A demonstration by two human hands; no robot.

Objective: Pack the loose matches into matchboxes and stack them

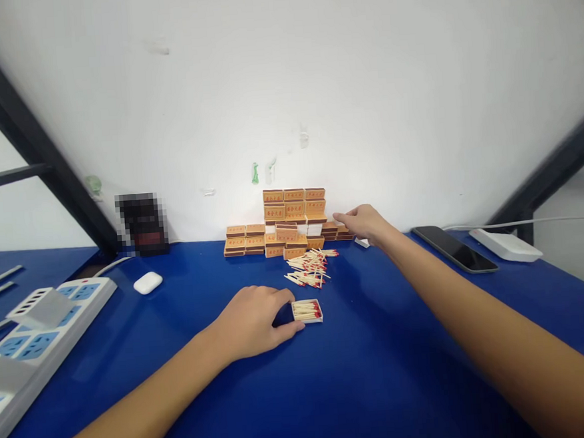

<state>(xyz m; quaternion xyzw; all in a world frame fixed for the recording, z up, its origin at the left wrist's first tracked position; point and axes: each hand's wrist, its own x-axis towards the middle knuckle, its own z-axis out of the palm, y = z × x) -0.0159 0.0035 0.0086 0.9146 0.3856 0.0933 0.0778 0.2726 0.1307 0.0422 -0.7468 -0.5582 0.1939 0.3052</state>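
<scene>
Holding a small open tray of matches against the blue worktop, your left hand pinches its left end, thumb at the near edge and forefinger at the far corner. The tray lies flat, in front of you near the middle, with the red match heads toward the right.

Your right hand is stretched out just beside the right side of the stacked boxes, near the white wall. Its thumb and forefinger are close together; whether they grip anything cannot be told.

Between tray and boxes lies a loose heap of matches.

The tray looks like thin card, so it is probably very light, slightly springy and easily crushed; a hard squeeze could bow its long walls. A gentle grip low on both long walls, clear of the heads, should suit it best. Keep it level, since the top is open and the sticks would likely slide out. Single sticks look brittle.
</scene>
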